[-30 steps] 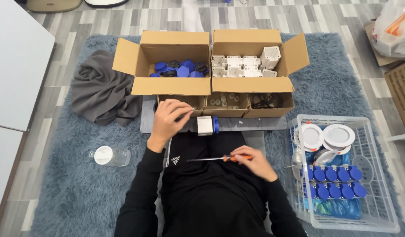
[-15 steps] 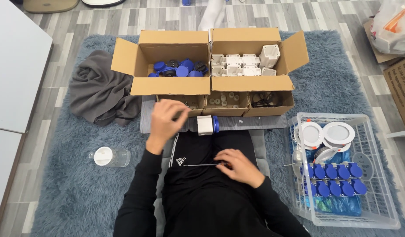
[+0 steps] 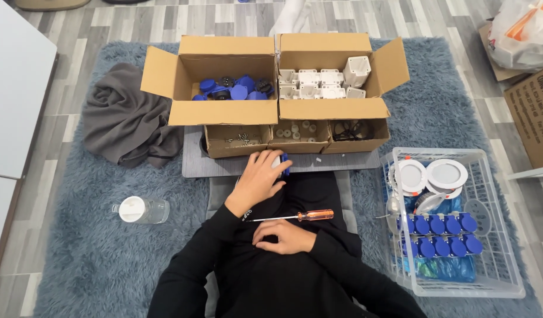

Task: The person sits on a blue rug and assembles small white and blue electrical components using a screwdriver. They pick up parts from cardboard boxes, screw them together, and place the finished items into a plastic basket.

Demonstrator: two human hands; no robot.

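My left hand (image 3: 261,178) lies over a small white and blue part (image 3: 285,165) on the grey board (image 3: 212,165), fingers wrapped around it; only a blue edge shows. An orange-handled screwdriver (image 3: 301,216) rests loose across my lap. Just below it, my right hand (image 3: 284,236) lies flat on my black clothing, holding nothing.
Two open cardboard boxes stand ahead: the left box (image 3: 224,112) holds blue caps, the right box (image 3: 336,109) holds white parts. Small trays (image 3: 295,136) sit in front of them. A white basket (image 3: 460,277) with round lamps is at my right, a bottle (image 3: 139,209) and grey cloth (image 3: 127,126) at my left.
My right hand let go of the screwdriver, which now lies on my lap, and moved down below it. My left hand shifted right onto the white and blue part.
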